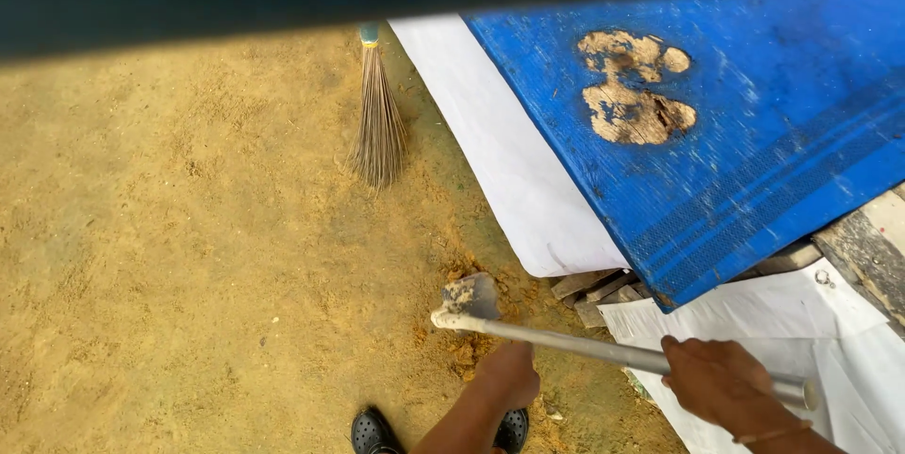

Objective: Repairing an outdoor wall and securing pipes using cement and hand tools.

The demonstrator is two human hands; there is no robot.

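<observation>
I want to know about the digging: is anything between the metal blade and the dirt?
Nothing visible. The hoe blade rests right on the sandy ground, with the left hand and right hand on its metal handle. The broom lies farther off.

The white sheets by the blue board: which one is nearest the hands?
The crumpled white sheet at lower right, just beyond the right hand gripping the metal handle. The other white sheet lies flat, farther up beside the broom.

Both hands on a long grey metal-handled scraper (603,348), left hand (507,374) nearer the dirty blade, right hand (718,381) near the end. Bundled brown twig broom (379,119) lying on sandy ground (170,228), beside a scuffed blue wooden board (754,133).
</observation>
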